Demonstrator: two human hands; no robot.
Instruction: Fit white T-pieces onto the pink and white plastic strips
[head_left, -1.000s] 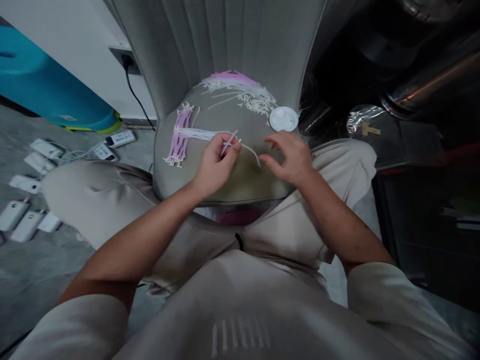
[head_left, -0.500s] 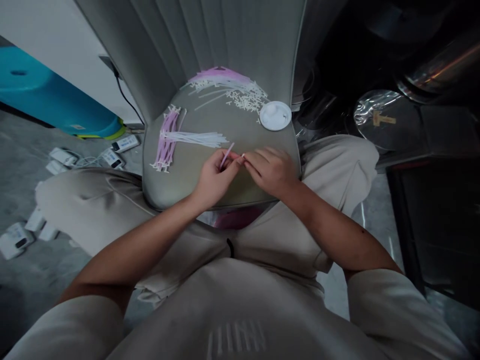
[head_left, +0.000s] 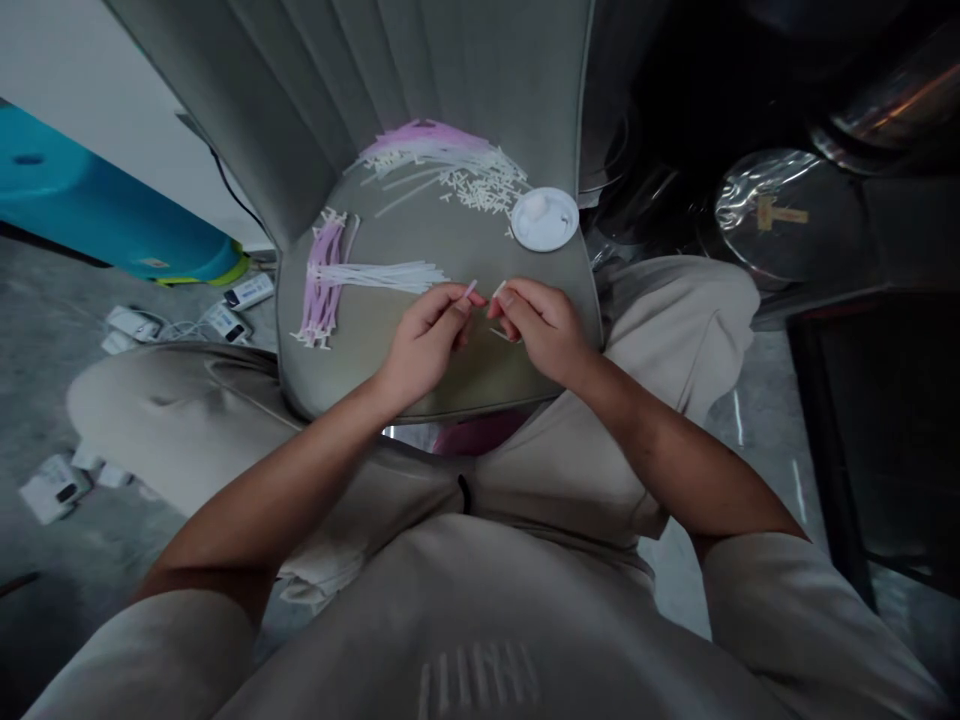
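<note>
Head view: a person (head_left: 480, 580) in beige clothes sat with legs spread to both sides of a grey chair (head_left: 367, 335), whose padded seat served as the work surface. A turquoise object (head_left: 112, 200) with a yellow-green lower edge lay at the left, by the wall. Towards the back of the seat, near the backrest, a loose heap of strips (head_left: 442, 152) spread in an arc, purple along its far edge, paler nearer, with many white tips crowded at its right end. On the left of the seat lay a bundle of purple strips (head_left: 322, 275) with white ends, and a bundle of white strips (head_left: 390, 276) reached out from it to the right, forming a sideways T. Over the front of the seat, the left hand (head_left: 421, 345) and the right hand (head_left: 546, 328) faced each other, just apart. A round white dish (head_left: 546, 234) stood right of the heap, holding something white. The left thumb and index finger were pinched together on a purple strip (head_left: 470, 289), its end jutting upward. The right thumb and index finger were closed on a pale piece (head_left: 499, 289); another pale end showed below those fingers, and whether the two were joined could not be told.
</note>
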